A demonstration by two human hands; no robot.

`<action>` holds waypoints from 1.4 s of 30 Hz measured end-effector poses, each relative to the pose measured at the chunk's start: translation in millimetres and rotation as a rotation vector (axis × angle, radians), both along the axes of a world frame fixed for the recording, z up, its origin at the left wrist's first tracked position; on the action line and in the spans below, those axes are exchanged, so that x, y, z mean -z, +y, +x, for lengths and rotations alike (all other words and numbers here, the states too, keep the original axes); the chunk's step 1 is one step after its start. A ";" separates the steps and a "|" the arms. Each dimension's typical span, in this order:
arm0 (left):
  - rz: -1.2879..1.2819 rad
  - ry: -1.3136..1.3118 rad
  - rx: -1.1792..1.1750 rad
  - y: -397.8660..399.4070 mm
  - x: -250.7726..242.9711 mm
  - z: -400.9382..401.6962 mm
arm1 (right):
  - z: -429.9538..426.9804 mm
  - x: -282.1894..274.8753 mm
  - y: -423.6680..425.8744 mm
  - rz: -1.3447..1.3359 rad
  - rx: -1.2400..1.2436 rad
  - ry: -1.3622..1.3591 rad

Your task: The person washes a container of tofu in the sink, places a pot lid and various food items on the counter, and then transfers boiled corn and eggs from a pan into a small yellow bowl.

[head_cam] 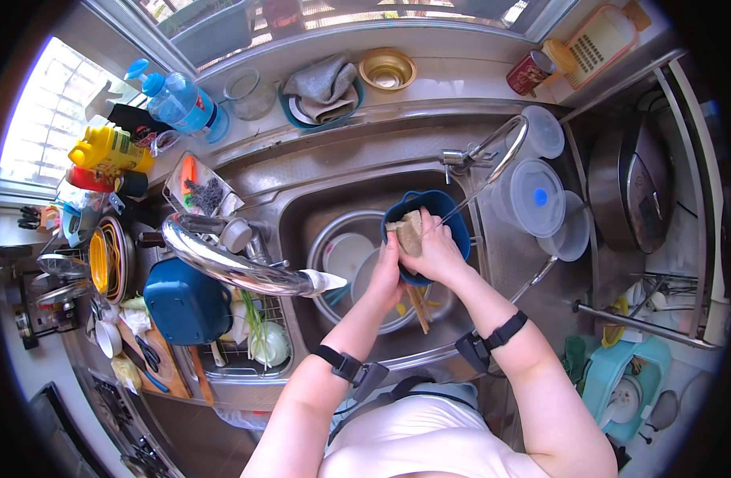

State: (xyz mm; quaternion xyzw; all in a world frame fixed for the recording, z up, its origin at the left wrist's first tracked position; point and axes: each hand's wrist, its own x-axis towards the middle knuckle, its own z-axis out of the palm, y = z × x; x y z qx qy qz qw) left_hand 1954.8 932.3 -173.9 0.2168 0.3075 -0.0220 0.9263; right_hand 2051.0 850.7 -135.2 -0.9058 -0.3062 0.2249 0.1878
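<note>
Both hands are at a blue plastic basin [458, 230] held over the sink [300, 200]. My right hand [442, 250] grips a beige sponge or folded cloth [406, 234] inside the basin. On its left side, my left hand [387, 276] presses the same piece with the thumb; its other fingers are partly hidden. A thin stream of water runs from the slim gooseneck faucet [515, 156] onto the right hand. Below, a large metal bowl [315, 256] holds white bowls [347, 254]. Wooden chopsticks [421, 310] stick out beneath the basin.
A thick chrome faucet [222, 272] arches over the sink's left side. Left of it sit an upturned blue basin [186, 302] and a rack with green onions [255, 319]. Clear plastic containers [530, 197] stand at right. A blue pump bottle [183, 107] and gold bowl [387, 67] line the sill.
</note>
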 end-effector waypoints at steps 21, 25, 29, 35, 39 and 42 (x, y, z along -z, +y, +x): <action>0.056 -0.053 0.025 5.8 -11.7 -7.9 | -8.7 -12.4 3.0 0.076 0.032 -0.004; 0.116 -0.011 0.067 5.0 -23.6 -13.8 | -1.3 -8.7 6.6 0.073 0.137 0.038; -0.013 0.022 0.032 9.6 -19.9 -21.2 | 0.9 -13.2 6.2 0.067 0.094 0.034; 0.063 0.050 0.033 6.7 -25.9 -17.6 | -8.1 -2.2 9.6 0.053 0.113 -0.052; 0.004 0.079 0.020 8.9 -21.7 -17.8 | -29.1 -11.9 14.2 0.194 -0.020 -0.126; 0.007 0.046 -0.008 15.6 -19.8 -19.5 | -33.5 -11.0 10.0 0.268 -0.031 -0.087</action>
